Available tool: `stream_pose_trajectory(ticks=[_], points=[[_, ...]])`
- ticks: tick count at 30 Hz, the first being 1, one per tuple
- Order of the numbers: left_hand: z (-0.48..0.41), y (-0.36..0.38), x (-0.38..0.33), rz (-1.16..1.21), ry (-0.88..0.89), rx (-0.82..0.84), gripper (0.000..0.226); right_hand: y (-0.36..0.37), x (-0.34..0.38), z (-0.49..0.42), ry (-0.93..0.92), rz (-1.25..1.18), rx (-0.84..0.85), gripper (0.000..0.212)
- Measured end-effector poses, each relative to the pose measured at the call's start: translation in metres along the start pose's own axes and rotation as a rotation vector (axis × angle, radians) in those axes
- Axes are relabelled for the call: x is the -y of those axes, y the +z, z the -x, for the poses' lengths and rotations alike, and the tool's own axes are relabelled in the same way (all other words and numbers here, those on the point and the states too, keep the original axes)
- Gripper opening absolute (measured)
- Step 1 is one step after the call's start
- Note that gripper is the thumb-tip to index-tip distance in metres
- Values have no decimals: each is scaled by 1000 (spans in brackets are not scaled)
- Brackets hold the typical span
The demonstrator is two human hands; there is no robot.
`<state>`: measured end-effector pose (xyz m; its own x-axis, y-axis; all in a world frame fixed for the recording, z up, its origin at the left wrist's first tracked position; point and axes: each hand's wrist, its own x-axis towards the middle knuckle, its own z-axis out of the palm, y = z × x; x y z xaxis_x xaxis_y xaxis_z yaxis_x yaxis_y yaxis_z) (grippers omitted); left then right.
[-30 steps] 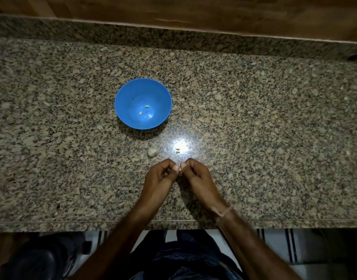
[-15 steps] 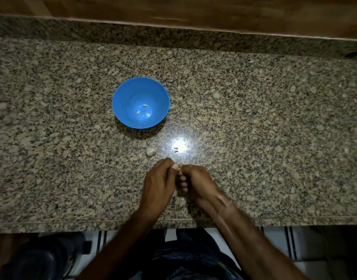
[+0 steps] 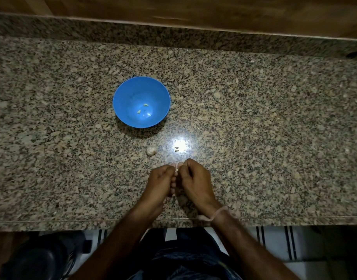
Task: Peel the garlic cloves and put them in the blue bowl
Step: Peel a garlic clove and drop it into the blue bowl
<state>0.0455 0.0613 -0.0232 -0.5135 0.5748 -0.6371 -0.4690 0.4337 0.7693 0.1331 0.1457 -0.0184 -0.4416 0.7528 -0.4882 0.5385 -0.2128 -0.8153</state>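
A: Right, biggest first: speckled stone counter (image 3: 254, 118), wall to near edge. On it, left of middle and toward the back, a blue bowl (image 3: 125, 93), upright.

B: And the hands?

A: Close to the near edge, side by side, fingertips meeting. Left hand (image 3: 160, 182) curled, right hand (image 3: 195, 180) curled, both pinching one small clove (image 3: 176, 169). Mostly hidden by the fingers, only a pale sliver on show. No telling the holding hand from the peeling one.

B: Anything else of the task's?

A: A lump of unpeeled garlic (image 3: 151, 150) lying between bowl and hands, apart from both. A couple of peeled cloves (image 3: 146, 105) down in the bowl. Tiny skin scraps (image 3: 176, 148) in the bright glare just beside the lump.

B: So, mid-peel, most likely. Advice?

A: Hold the clove firm with one hand, without crushing. Catch the loose skin at the tip with a nail of the other and pull along the length, not across. Turn a little after each strip. Keep low over the counter, back from the near edge, against a dropped clove rolling off. Check for papery bits clinging before reaching forward to the bowl. Drop the skin by the other scraps, never in the bowl.
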Motion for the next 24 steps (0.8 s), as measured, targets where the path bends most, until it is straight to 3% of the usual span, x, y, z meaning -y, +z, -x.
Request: stream_pose_trajectory(ticks=[1,3,5,7,8,10,13,14,15,17,19,21,24], points=[[1,0,-1,-3,-42,11,39,0,-3,-1,-34,35,-5,38],[5,1,-1,-320,200,-52,37,0,1,2,-10,-31,34,39],[8,-5,3,-667,508,-147,30,0,2,-1,288,-340,163,36],[6,-10,5,-818,638,-147,25,2,3,-4,573,-550,232,33],[4,-12,6,-837,659,-141,25,3,4,-3,619,-602,249,34],[3,-14,8,-784,628,-149,25,5,0,-2,523,-570,255,36],[4,-9,5,-508,390,-84,31,3,-2,4,194,-276,167,37],[4,-7,4,-456,326,-67,32,3,-4,2,206,-265,182,39],[5,-7,4,-478,325,-65,32,2,-2,-2,320,-334,238,42],[6,-10,5,-718,511,-114,28,0,3,-7,635,-579,388,47],[6,-17,7,-865,698,-89,23,0,8,-5,759,-717,420,45],[3,-21,10,-882,714,-74,22,2,8,0,678,-656,396,40],[1,-19,14,-792,589,-129,28,2,-4,8,173,-199,226,44]])
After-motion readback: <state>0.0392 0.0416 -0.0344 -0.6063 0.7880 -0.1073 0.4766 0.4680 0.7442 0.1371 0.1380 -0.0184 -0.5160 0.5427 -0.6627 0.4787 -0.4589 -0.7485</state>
